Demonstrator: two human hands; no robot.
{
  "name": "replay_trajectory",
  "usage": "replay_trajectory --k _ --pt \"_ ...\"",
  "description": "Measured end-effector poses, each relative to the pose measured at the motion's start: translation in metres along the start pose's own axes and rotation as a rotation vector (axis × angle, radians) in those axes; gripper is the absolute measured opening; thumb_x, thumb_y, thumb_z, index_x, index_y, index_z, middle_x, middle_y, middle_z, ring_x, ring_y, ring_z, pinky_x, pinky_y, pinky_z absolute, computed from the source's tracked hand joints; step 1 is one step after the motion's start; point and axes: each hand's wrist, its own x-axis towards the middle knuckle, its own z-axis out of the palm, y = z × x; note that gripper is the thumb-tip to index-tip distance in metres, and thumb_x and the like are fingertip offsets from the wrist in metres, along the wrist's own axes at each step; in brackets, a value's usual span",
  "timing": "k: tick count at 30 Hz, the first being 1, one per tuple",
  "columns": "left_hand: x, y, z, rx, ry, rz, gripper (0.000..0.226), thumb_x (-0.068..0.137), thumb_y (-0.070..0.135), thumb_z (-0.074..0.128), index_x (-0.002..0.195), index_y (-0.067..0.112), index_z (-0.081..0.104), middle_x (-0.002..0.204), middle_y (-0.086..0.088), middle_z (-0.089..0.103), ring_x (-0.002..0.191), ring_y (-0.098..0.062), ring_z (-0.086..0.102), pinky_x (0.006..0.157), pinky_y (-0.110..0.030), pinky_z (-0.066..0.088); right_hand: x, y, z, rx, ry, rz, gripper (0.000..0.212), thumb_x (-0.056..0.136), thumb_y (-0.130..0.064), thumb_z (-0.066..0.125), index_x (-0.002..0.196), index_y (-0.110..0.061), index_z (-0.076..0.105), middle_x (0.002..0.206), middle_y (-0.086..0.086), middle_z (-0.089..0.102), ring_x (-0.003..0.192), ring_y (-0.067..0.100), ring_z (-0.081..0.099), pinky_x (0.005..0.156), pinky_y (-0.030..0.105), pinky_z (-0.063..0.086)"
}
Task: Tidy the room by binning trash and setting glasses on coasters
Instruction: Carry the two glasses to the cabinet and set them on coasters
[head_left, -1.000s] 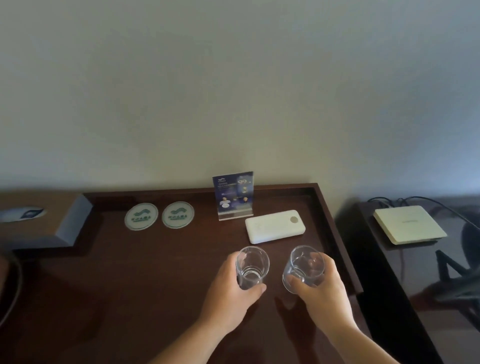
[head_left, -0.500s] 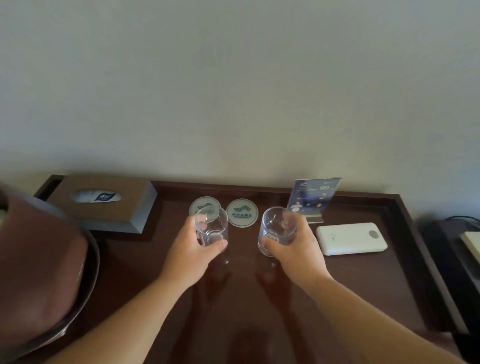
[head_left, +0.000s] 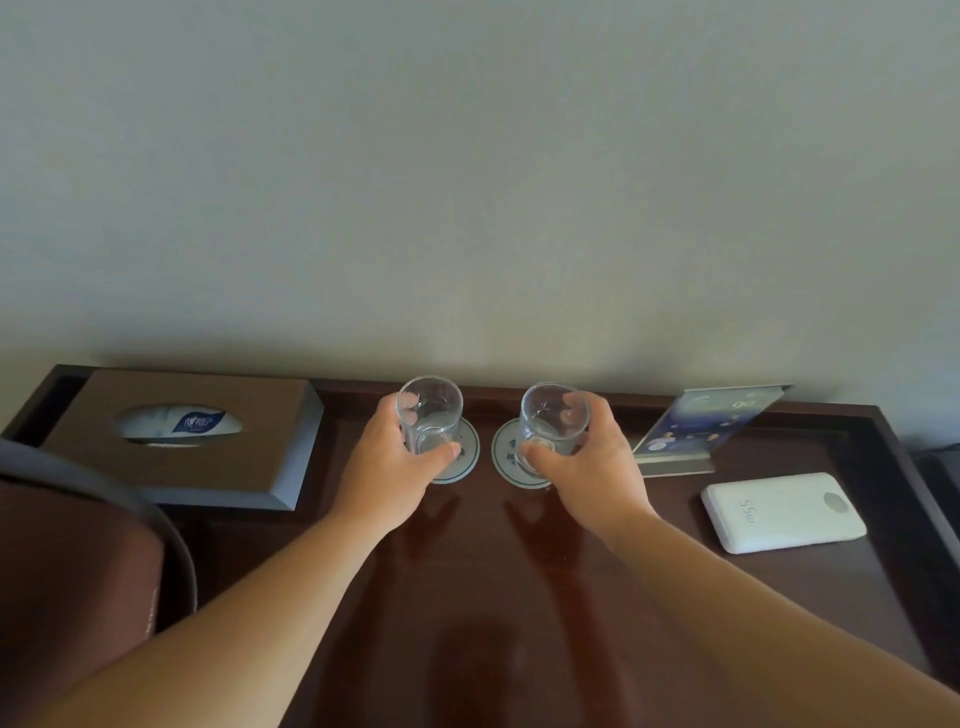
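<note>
Two clear drinking glasses stand upright over two round white coasters at the back of the dark wooden table (head_left: 519, 597). My left hand (head_left: 387, 467) grips the left glass (head_left: 430, 413), which sits on or just above the left coaster (head_left: 467, 454). My right hand (head_left: 589, 467) holds the right glass (head_left: 553, 418) over the right coaster (head_left: 506, 457). Whether the glass bases touch the coasters I cannot tell. Both coasters are partly hidden by the hands and glasses.
A brown tissue box (head_left: 182, 441) lies at the back left. A tilted blue card stand (head_left: 696, 431) and a white power bank (head_left: 784, 512) are to the right. A brown chair back (head_left: 78, 561) rises at the lower left. The wall is right behind the table.
Both hands have carried the glasses leftward and back from the table's right front, and lowered them onto the coaster spots. The view has swung left, which brings in the tissue box and chair.
</note>
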Motion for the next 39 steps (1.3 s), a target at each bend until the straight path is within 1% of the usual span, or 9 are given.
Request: replay_trajectory --k 8,15,20,24,28,31,33,36,39 --pt "0.01 -0.003 0.004 -0.002 -0.017 0.015 0.065 0.073 0.036 0.077 0.127 0.027 0.043 0.122 0.009 0.054 0.107 -0.011 0.054 0.084 -0.025 0.038 0.006 0.001 0.012 -0.005 0.002 0.018 0.066 0.071 -0.042 0.077 0.127 -0.037 0.042 0.125 -0.016 0.053 0.106 0.009 0.055 0.083 0.027 0.044" --pt "0.012 -0.011 0.006 0.004 -0.011 0.024 0.064 0.072 0.035 0.077 0.126 0.026 0.045 0.122 0.008 0.055 0.106 -0.012 0.055 0.084 -0.025 0.039 0.008 0.002 0.016 0.0 0.005 0.022 0.068 0.071 -0.041 0.078 0.128 -0.036 0.042 0.125 -0.015 0.054 0.109 0.007 0.054 0.087 0.026 0.043" --pt "0.012 -0.013 0.007 -0.009 -0.016 0.034 0.065 0.072 0.035 0.077 0.128 0.027 0.044 0.125 0.01 0.054 0.11 -0.01 0.054 0.086 -0.025 0.039 0.004 0.004 0.016 0.022 0.007 0.019 0.066 0.07 -0.04 0.079 0.124 -0.042 0.042 0.123 -0.018 0.053 0.105 0.004 0.054 0.086 0.025 0.043" --pt "0.011 -0.015 0.008 -0.035 -0.024 0.041 0.067 0.072 0.034 0.077 0.129 0.028 0.043 0.128 0.011 0.053 0.112 -0.009 0.053 0.088 -0.025 0.04 0.002 0.003 0.014 0.024 -0.003 0.012 0.064 0.071 -0.039 0.079 0.122 -0.043 0.041 0.121 -0.02 0.053 0.095 -0.004 0.055 0.081 0.023 0.043" --pt "0.011 -0.016 0.01 -0.041 -0.028 0.051 0.066 0.072 0.035 0.077 0.129 0.029 0.043 0.128 0.012 0.053 0.112 -0.009 0.053 0.09 -0.025 0.041 0.002 0.004 0.014 0.02 -0.008 0.003 0.064 0.071 -0.039 0.079 0.122 -0.043 0.04 0.121 -0.019 0.053 0.098 -0.001 0.054 0.082 0.023 0.042" --pt "0.011 -0.016 0.01 -0.035 -0.027 0.053 0.067 0.072 0.036 0.077 0.129 0.03 0.042 0.127 0.011 0.053 0.112 -0.009 0.053 0.092 -0.028 0.043 0.002 0.005 0.014 0.032 -0.009 0.001 0.063 0.072 -0.038 0.079 0.119 -0.047 0.039 0.121 -0.021 0.052 0.096 -0.006 0.054 0.081 0.021 0.042" --pt "0.011 -0.016 0.01 -0.038 -0.03 0.052 0.067 0.072 0.036 0.077 0.13 0.03 0.042 0.127 0.011 0.053 0.113 -0.009 0.053 0.094 -0.03 0.044 0.001 0.005 0.014 0.039 -0.009 0.001 0.063 0.072 -0.037 0.079 0.121 -0.045 0.04 0.122 -0.021 0.052 0.097 -0.005 0.054 0.08 0.021 0.042" --pt "0.011 -0.015 0.01 -0.037 -0.026 0.056 0.066 0.073 0.035 0.077 0.129 0.029 0.042 0.127 0.011 0.053 0.113 -0.009 0.053 0.091 -0.027 0.043 0.001 0.005 0.014 0.035 -0.004 -0.002 0.061 0.072 -0.037 0.079 0.118 -0.047 0.039 0.121 -0.02 0.052 0.1 -0.001 0.053 0.083 0.022 0.042" --pt "0.012 -0.015 0.01 -0.036 -0.022 0.056 0.066 0.072 0.036 0.077 0.128 0.03 0.043 0.126 0.011 0.054 0.112 -0.009 0.053 0.09 -0.026 0.041 0.003 0.004 0.014 0.029 -0.002 -0.006 0.061 0.072 -0.037 0.079 0.117 -0.047 0.039 0.121 -0.02 0.052 0.099 -0.003 0.052 0.084 0.022 0.042"
